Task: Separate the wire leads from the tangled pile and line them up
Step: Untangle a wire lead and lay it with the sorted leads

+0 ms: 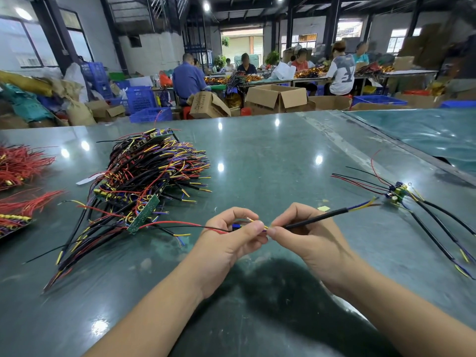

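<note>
- A black-sheathed wire lead with yellow and blue cores [316,219] is held just above the counter near the middle of the view, running out toward 2 o'clock, where its stripped yellow and blue ends fan apart.
- The right hand [306,237] pinches the near end of that black sheath, thumb and forefinger fingers [277,229] pressed together on it.
- The left hand [231,237] has its fingers curled and clamped on a small blue component with thin yellow wires [238,226]; the two hands' fingertips almost meet.
- A thin red wire and a thin black wire [180,224] trail from the left hand toward 9 o'clock, reaching the tangled pile.
- The tangled pile of black, red, yellow and purple wire leads with green circuit boards [146,181] lies on the counter at 10 o'clock from the hands, its loose ends splayed toward the near left.
- At 3 o'clock, well apart from the hands, a few separated leads joined to a small board with blue capacitors [398,193] lie side by side, their black sheaths stretching toward 4 o'clock.
- A small yellow scrap [323,208] lies on the counter between the held lead and those separated leads.
- Bundles of red wires [18,166] rest at the far left edge, at 9 o'clock.
- The glossy dark green counter [270,155] reflects ceiling lamps.
- Beyond it, at 12 o'clock, stand brown cardboard boxes [277,97] and blue plastic crates [140,99], with seated workers [188,78] at long tables.
</note>
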### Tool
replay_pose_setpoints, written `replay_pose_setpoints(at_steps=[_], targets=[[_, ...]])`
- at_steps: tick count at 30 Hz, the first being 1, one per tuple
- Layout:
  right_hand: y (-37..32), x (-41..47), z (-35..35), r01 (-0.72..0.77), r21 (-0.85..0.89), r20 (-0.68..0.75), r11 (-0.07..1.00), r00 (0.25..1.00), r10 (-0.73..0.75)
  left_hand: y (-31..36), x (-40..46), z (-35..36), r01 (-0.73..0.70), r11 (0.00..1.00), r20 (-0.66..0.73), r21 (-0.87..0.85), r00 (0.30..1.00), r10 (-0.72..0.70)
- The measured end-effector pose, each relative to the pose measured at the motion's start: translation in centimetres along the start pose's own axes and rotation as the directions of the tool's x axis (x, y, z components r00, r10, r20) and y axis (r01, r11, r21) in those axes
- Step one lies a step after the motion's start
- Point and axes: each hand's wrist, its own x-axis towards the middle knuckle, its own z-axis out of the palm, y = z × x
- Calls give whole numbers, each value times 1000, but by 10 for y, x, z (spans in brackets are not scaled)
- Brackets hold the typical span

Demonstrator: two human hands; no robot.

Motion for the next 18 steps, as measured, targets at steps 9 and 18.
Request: replay_pose_setpoints(at_steps=[9,18], targets=[[-1,0,0,70,-61,8,996,998,-70,1,-1,-3,39,999,-17,-36,999,-39],[-5,5,-14,-176,194,152,965,977,147,3,-1,4,-19,1000,-68,-21,998,17]])
